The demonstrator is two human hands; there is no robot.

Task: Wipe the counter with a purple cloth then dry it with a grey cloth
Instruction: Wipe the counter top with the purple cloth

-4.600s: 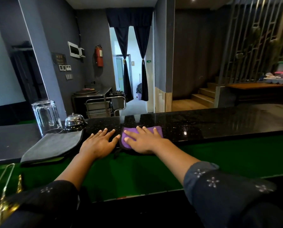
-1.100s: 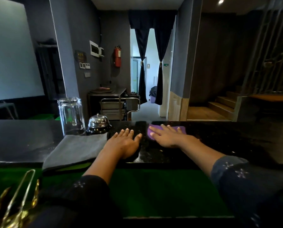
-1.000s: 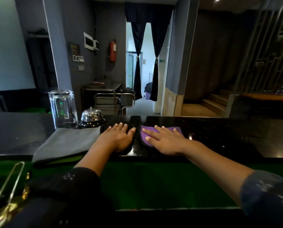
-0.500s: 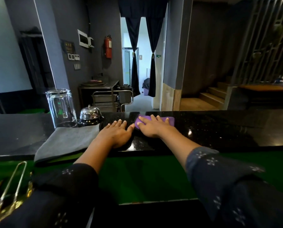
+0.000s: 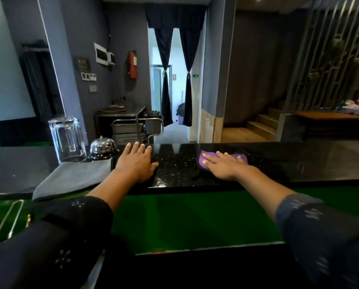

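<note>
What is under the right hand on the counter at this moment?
The purple cloth lies flat under the right hand, on the black counter. Its edges show past the fingers; the middle part is covered by the palm.

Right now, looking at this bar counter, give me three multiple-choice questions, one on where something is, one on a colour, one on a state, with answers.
1. Where does the grey cloth lie?
A. Left of the left hand
B. Under the right hand
C. On the stairs

2. What colour is the cloth under the right hand?
A. Green
B. Purple
C. White

3. How does the glass stand?
A. Upright and full
B. On its side
C. Upside down

Answers: 1 A, the grey cloth lies on the counter left of the left hand, in front of the glass and bell. 2 B, the purple cloth shows round the flat fingers. 3 C, its thick base faces up.
</note>
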